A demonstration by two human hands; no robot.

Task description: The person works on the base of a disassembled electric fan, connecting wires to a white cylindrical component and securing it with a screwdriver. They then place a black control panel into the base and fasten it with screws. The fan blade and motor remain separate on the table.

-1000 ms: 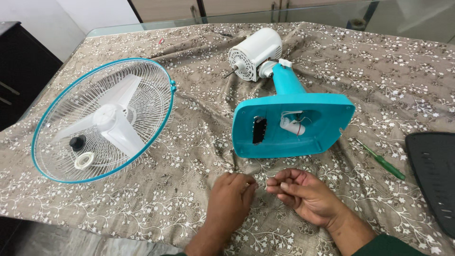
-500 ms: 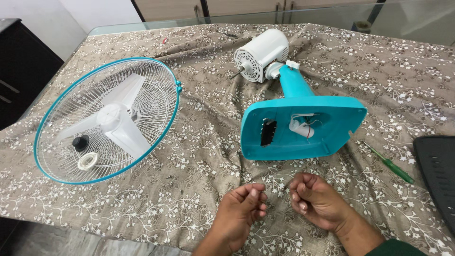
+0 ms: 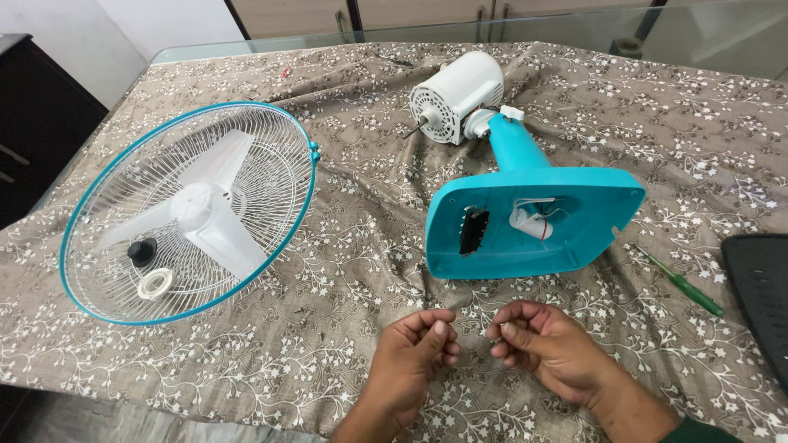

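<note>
On the cloth-covered table (image 3: 574,90), the turquoise fan base (image 3: 533,221) lay open-side up, well apart from the grille (image 3: 189,213). Just before it, the left hand (image 3: 419,349) and right hand (image 3: 546,344) were curled, pinching something too small to identify. The step looked like sorting small fasteners, calling for a steady fingertip grip.

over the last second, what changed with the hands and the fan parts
The left hand lifted off the cloth and curled its fingers into a loose grip. The right hand turned and closed, fingertips now pinched on something small and pale, too small to tell. The two stay close together, apart. The fan base, motor, grille with blades and green screwdriver lie as before.
</note>
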